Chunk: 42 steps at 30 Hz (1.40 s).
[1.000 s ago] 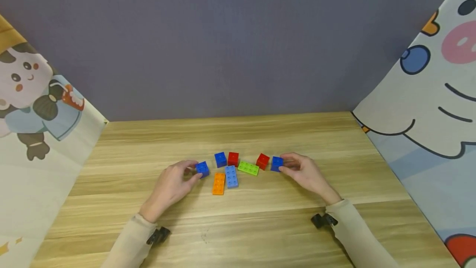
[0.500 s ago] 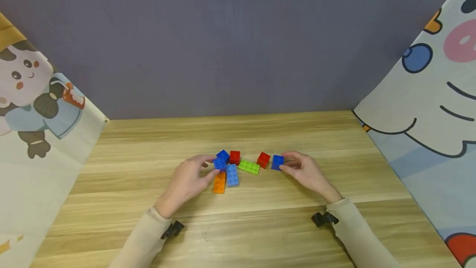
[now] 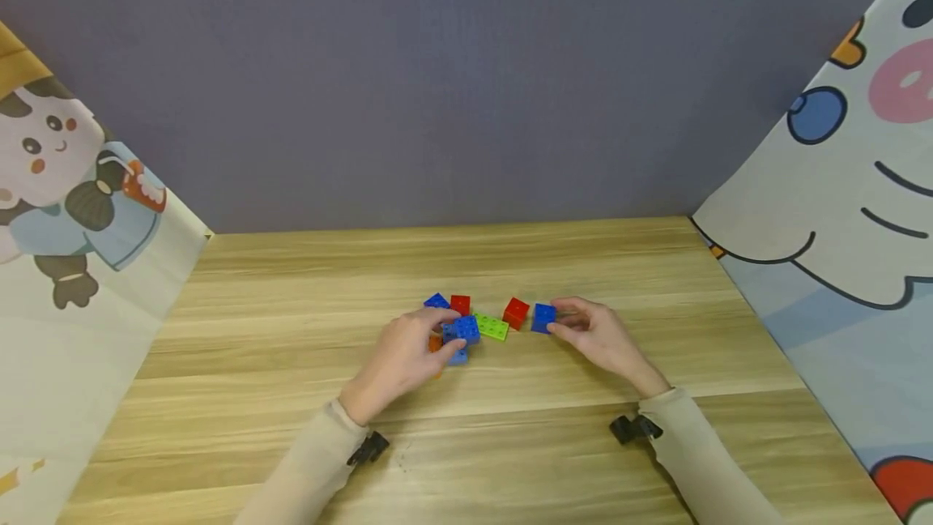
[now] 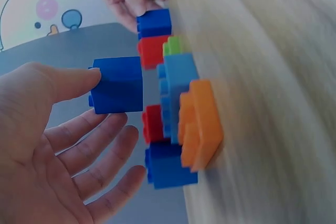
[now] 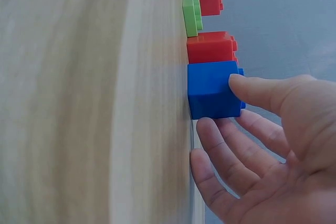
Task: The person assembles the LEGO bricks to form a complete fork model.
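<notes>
My left hand (image 3: 404, 353) pinches a blue toy building block (image 4: 118, 85) between thumb and fingers. The block is raised off the table, above the light blue brick (image 4: 179, 90). The hand and block partly cover that brick and the orange brick (image 4: 205, 124) in the head view. At the right end of the group, my right hand (image 3: 601, 340) holds another blue block (image 5: 212, 90) with thumb and fingertips while it stands on the table. Just left of it stands a red block (image 3: 516, 313).
A green brick (image 3: 493, 328) lies flat mid-group. Behind the left hand stand a second red block (image 3: 460, 303) and a third blue block (image 4: 170, 166). The wooden table (image 3: 306, 274) meets a grey back panel (image 3: 452, 104), with cartoon-printed sheets at both sides.
My left hand has carried its blue block rightward, past the rear blue block, to above the light blue brick. The right hand and its block have stayed in place.
</notes>
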Available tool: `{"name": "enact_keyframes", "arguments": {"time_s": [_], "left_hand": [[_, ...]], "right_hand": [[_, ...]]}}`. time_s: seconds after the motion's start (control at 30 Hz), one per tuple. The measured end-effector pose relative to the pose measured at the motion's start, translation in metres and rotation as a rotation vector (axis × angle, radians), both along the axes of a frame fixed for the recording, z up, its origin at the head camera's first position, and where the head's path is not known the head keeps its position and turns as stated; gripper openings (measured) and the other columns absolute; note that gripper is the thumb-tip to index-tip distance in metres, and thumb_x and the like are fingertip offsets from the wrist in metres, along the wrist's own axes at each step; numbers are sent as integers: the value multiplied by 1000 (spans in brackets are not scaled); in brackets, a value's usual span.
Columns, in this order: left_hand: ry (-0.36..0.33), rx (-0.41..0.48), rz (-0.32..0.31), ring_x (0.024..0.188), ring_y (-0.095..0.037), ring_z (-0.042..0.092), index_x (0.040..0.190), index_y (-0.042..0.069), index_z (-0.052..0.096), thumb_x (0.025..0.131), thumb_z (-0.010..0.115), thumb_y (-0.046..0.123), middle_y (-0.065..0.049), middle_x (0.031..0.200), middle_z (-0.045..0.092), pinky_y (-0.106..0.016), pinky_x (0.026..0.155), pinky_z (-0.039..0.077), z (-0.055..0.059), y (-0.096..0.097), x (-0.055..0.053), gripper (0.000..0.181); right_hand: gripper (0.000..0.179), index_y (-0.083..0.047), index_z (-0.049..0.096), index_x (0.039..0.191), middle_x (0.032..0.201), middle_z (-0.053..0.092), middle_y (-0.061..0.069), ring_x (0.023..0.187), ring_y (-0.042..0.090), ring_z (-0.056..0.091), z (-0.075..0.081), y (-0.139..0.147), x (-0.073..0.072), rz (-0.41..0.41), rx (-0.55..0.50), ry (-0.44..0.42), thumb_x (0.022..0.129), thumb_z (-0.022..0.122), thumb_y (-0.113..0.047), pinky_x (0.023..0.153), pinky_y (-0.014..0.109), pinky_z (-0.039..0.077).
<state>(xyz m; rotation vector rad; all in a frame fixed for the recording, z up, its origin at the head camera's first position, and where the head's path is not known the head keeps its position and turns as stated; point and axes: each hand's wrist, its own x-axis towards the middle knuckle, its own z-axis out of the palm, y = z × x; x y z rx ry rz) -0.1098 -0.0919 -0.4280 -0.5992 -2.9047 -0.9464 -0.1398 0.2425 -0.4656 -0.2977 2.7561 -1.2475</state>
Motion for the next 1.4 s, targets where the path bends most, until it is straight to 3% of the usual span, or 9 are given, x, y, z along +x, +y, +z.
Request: {"name": "enact_keyframes", "arguments": {"time_s": [0.07, 0.17, 0.43, 0.73, 0.83, 0.97, 1.13, 1.23, 1.4], "left_hand": [[-4, -11, -14, 68, -10, 61, 133, 13, 73, 97, 80, 36, 0, 91, 76, -30, 65, 53, -3, 4, -1, 44], [-13, -19, -28, 56, -5, 49, 133, 13, 73, 97, 80, 36, 7, 71, 59, -25, 53, 42, -7, 9, -3, 43], [0, -24, -49, 60, -3, 51, 128, 13, 76, 95, 82, 35, 5, 82, 66, -23, 54, 41, -17, 14, -6, 40], [-21, -39, -77, 56, -3, 45, 130, 14, 75, 96, 81, 34, 6, 68, 58, -23, 53, 36, -20, 13, -9, 40], [-26, -41, -90, 58, -5, 44, 129, 12, 75, 95, 82, 31, 1, 83, 71, -24, 53, 35, -20, 11, -8, 40], [-17, -58, -83, 73, -9, 56, 128, 12, 75, 94, 83, 30, -5, 118, 79, -28, 66, 48, -20, 8, -7, 40], [-3, -78, -90, 99, -21, 73, 129, 11, 75, 94, 82, 31, -8, 127, 77, -42, 88, 60, -18, 9, -7, 41], [0, -98, -108, 94, -20, 73, 128, 10, 75, 95, 81, 33, -8, 126, 78, -41, 87, 61, -16, 11, -8, 41], [-16, -128, -108, 71, -9, 56, 127, 11, 76, 96, 81, 36, -5, 124, 79, -31, 72, 54, -15, 14, -9, 40]], "right_hand": [[45, -4, 65, 142, 132, 73, 22, 110, 35, 76, 0, 0, 0, -1, 1, -2, 101, 75, -20, 91, 48, 64], [45, -4, 65, 142, 132, 73, 21, 110, 34, 76, 0, 0, 0, 1, 0, -6, 101, 75, -21, 91, 48, 64], [45, -5, 66, 141, 131, 73, 21, 111, 35, 75, 0, 1, 0, -1, -12, -13, 101, 75, -21, 91, 47, 64], [43, -5, 66, 141, 129, 74, 21, 109, 33, 76, 0, 1, 0, -4, -5, -7, 101, 75, -19, 90, 47, 64], [43, -5, 67, 140, 128, 75, 21, 108, 33, 76, 0, 0, 0, -7, -1, -4, 101, 75, -19, 89, 47, 64], [42, -5, 67, 139, 126, 76, 20, 106, 33, 76, 0, 1, 0, -6, 4, 3, 101, 75, -20, 87, 44, 64], [41, -4, 68, 137, 122, 77, 19, 102, 30, 77, 0, 2, -1, -8, -2, 24, 100, 76, -20, 82, 38, 64], [41, -3, 68, 136, 121, 78, 20, 101, 30, 78, 1, 3, -1, -12, -7, 47, 100, 77, -21, 81, 37, 64], [43, -2, 68, 136, 123, 77, 21, 103, 32, 77, 2, 3, -1, -23, -21, 65, 100, 77, -22, 85, 43, 64]]}}
